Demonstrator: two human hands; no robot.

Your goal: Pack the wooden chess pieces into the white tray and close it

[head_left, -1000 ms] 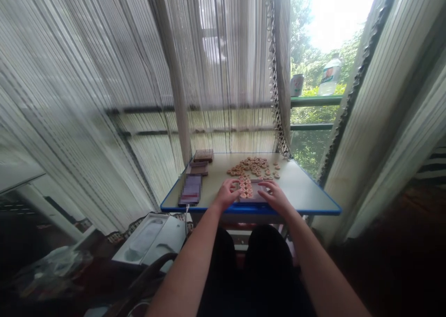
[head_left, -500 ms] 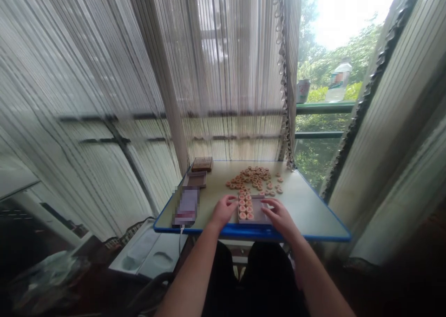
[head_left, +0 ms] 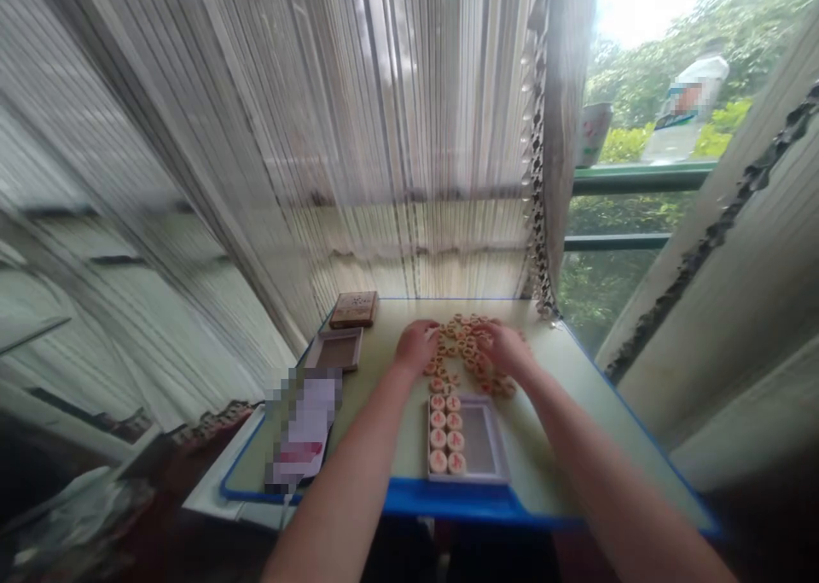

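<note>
Round wooden Chinese chess pieces (head_left: 455,342) lie in a loose heap on the table. At the heap's left edge is my left hand (head_left: 417,346), its fingers bent and apart, with no piece visibly gripped. My right hand (head_left: 507,350) reaches over the right side of the heap, fingers spread and touching or just above pieces, some of which it hides. Nearer to me stands a shallow open tray (head_left: 502,446). Two columns of chess pieces with red characters (head_left: 438,440) fill its left side, face up; its right side shows bare floor.
On the table's left are a phone (head_left: 313,416) with a cable, a shallow box part (head_left: 349,350) and a brown patterned box (head_left: 356,308). A blue rim (head_left: 461,498) edges the table. Beyond it hang string curtains (head_left: 409,139); a can (head_left: 595,135) and a bottle (head_left: 688,109) stand on the sill.
Both hands have moved forward from the two sides of the tray to the heap of chess pieces. The camera has tipped and come closer to the table.
</note>
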